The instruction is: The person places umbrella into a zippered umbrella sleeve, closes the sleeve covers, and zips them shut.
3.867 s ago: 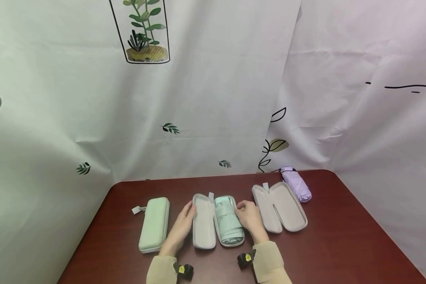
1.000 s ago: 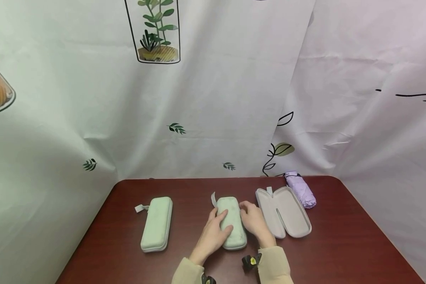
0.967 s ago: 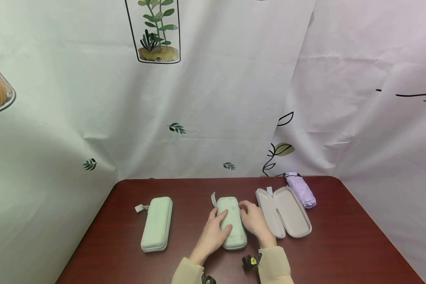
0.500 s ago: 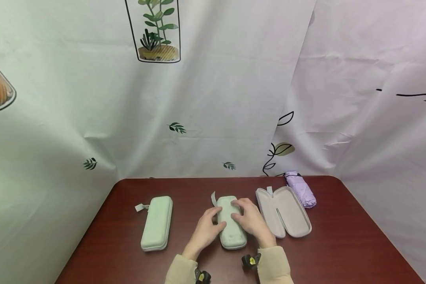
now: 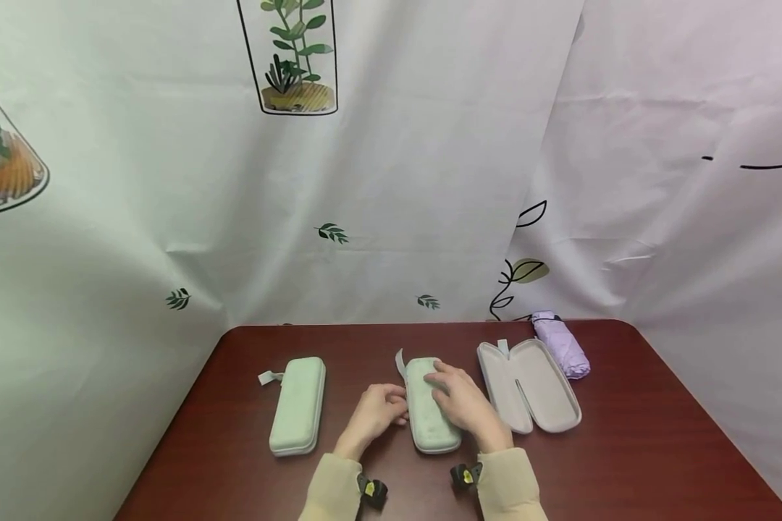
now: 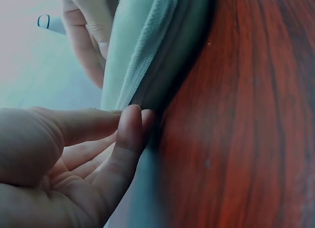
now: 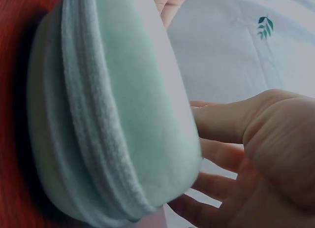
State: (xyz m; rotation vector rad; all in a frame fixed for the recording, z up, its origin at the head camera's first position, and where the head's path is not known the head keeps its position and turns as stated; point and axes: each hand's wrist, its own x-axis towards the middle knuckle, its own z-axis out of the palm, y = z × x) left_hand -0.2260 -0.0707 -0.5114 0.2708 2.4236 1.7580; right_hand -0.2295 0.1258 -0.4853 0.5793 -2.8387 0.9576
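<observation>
A pale green zip case (image 5: 434,428) lies closed on the table, with a light loop tab (image 5: 400,362) at its far left end. My left hand (image 5: 374,412) is at the case's left side. In the left wrist view its thumb and forefinger (image 6: 129,127) pinch together at the zipper (image 6: 147,46); the pull itself is hidden by the fingertips. My right hand (image 5: 469,405) rests on the lid from the right, fingers spread over the top. The right wrist view shows the case's rounded near end and its zipper band (image 7: 106,124).
To the left lies a second closed green case (image 5: 297,405) with a white tab. On the right, an open case (image 5: 547,391) shows its pale lining, and a folded lilac umbrella (image 5: 562,346) lies behind it. White printed fabric (image 5: 391,181) hangs around the dark red table (image 5: 632,434).
The case, earlier open with a folded mint umbrella inside, is now closed. My left hand has moved off the lid to its left side; my right hand has come onto the lid.
</observation>
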